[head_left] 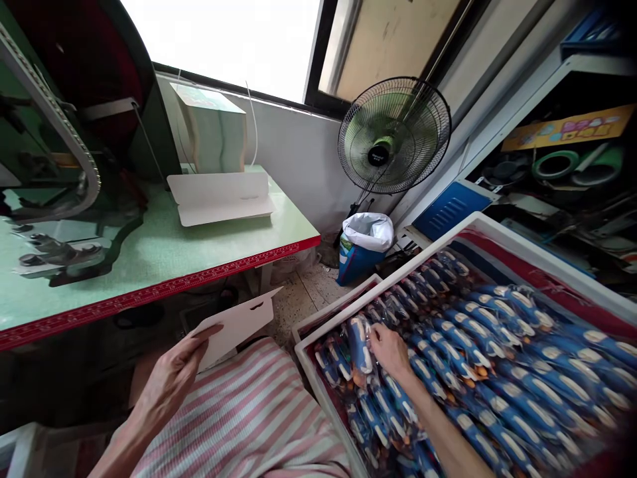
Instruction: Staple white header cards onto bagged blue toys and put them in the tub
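- Holding white card [243, 324]: left hand [175, 364], fingers closed on its near end.
- Right hand [391, 350]: fingers pinching blue bagged item [359, 342] in white crate [428, 253].

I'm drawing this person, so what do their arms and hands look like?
The left hand and right hand wear no gloves. No sleeves show on the forearms, and I see no watch or bracelet. Parts are hidden, so I can't tell about rings.

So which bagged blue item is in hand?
The bagged item near the left rim of the crate, pinched in the right hand; the others lie in rows, unheld.
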Motion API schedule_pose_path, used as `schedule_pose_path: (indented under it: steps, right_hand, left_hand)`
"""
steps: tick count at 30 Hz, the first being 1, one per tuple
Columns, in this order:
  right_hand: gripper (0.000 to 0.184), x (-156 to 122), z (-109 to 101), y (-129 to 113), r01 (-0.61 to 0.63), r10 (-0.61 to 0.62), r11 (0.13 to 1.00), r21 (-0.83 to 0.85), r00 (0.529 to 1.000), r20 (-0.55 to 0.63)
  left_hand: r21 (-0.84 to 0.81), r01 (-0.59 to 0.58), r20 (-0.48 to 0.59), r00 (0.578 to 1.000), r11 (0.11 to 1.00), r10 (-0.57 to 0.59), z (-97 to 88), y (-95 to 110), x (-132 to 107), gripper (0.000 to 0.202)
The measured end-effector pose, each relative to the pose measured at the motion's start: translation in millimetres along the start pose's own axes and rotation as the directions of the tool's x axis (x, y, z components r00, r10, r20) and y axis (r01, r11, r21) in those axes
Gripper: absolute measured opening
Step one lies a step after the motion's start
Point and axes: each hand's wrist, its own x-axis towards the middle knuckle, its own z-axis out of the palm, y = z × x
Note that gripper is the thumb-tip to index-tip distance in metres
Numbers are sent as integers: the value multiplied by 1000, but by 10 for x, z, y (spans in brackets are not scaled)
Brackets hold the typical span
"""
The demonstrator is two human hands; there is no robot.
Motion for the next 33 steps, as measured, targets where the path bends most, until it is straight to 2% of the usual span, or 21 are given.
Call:
schedule_pose_path:
  steps: [1, 2, 4, 6, 8, 10, 11, 14, 16, 17, 19, 20, 23, 24, 25, 27, 29, 33]
  right_hand:
    - [33, -18, -139, -95, 10, -12, 981, 192, 1000, 10]
    - [34, -51, -267, -209, 15, -26, 922, 388, 999, 22]
    - [36, -158, -468, -486, -4, -33, 722, 692, 999, 41]
    - [37, -292, -571, -800, -49, -40, 514, 856, 996, 81]
    - [35, -421, -573, -1124, -115, -71, 330, 937, 987, 146]
    - [33, -524, -499, -1446, -185, -116, 175, 967, 972, 207]
    - [32, -564, -448, -1603, -212, -144, 114, 971, 963, 227]
    - [31, -645, -309, -2031, -258, -232, 2, 966, 940, 252]
    - [31, -657, -270, -2225, -274, -312, -15, 962, 915, 255]
    - [33, -642, -267, -2281, -276, -372, 3, 961, 892, 257]
    - [36, -556, -281, -2303, -215, -495, 84, 973, 839, 228]
    - [37, -484, -288, -2280, -129, -523, 131, 983, 833, 179]
    - [43, -209, -281, -2173, 216, -483, 292, 932, 874, -51]
    - [45, -126, -268, -2153, 292, -475, 345, 892, 874, -103]
    - [47, -61, -253, -2149, 328, -495, 386, 863, 862, -106]
    - [45, 6, -220, -2192, 309, -578, 418, 854, 816, -13]
    - [39, 4, -191, -2276, 245, -629, 403, 882, 774, 72]
    - [32, -55, -125, -2415, 192, -638, 316, 929, 767, 58]
  left_hand:
    - [6, -42, 36, 999, 999, 41, 68, 39, -11, 44]
    - [15, -89, 84, 993, 996, 87, 146, 79, -34, 46]
    - [34, -182, 182, 968, 983, 173, 325, 169, -114, 52]
    - [45, -260, 273, 932, 964, 239, 501, 279, -225, 67]
    - [37, -318, 323, 901, 947, 290, 643, 400, -328, 88]
    - [21, -341, 300, 899, 940, 320, 724, 502, -385, 99]
    - [10, -336, 259, 910, 942, 322, 736, 536, -392, 95]
    - [-46, -289, 57, 955, 956, 291, 661, 544, -358, 56]
    - [-115, -243, -38, 970, 963, 240, 543, 492, -330, 38]
    - [-166, -207, -46, 978, 964, 202, 476, 459, -324, 35]
    - [-306, -94, 14, 995, 947, 103, 340, 396, -335, 35]
    - [-383, -23, 63, 997, 923, 51, 277, 370, -351, 36]
    - [-541, 169, 211, 976, 824, -62, 113, 332, -417, 32]
    - [-560, 213, 245, 966, 801, -86, 68, 334, -437, 30]
    - [-569, 247, 273, 956, 784, -103, 30, 343, -454, 28]
    - [-582, 291, 323, 940, 760, -112, -29, 377, -476, 26]
    - [-596, 313, 350, 930, 739, -111, -64, 417, -486, 26]
    - [-586, 341, 366, 921, 735, -136, -82, 450, -507, 28]
